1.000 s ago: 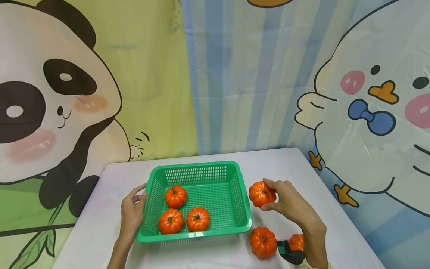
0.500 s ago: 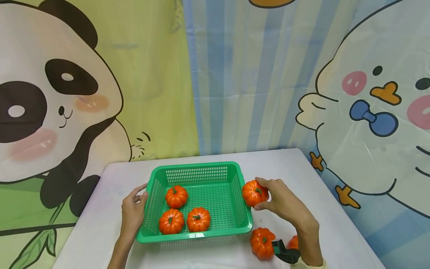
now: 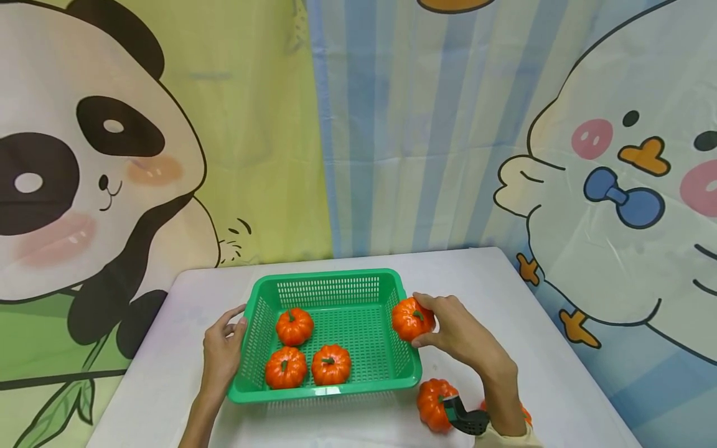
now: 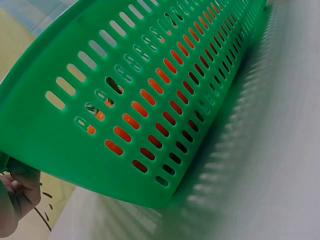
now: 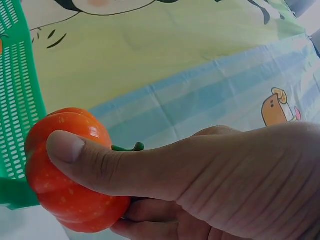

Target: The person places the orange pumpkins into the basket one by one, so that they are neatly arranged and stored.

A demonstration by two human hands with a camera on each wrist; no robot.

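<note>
This looks like a screened-off corner with a nursery look; what kind of room lies around it cannot be told. Creased cloth (image 3: 386, 124), yellow-green on one side and striped pale blue on the other, hangs like walls right behind a white surface (image 3: 456, 280). The cloth bears a big cartoon panda (image 3: 112, 171) and a white chick (image 3: 605, 255) with a blue bow (image 3: 617, 195).

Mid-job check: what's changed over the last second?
The right hand has moved left, carrying its pumpkin from beside the basket until it covers part of the right rim in the head view. Nothing was newly grabbed or released. Unchanged: the basket, the three pumpkins inside, and the left hand at the left rim.
</note>
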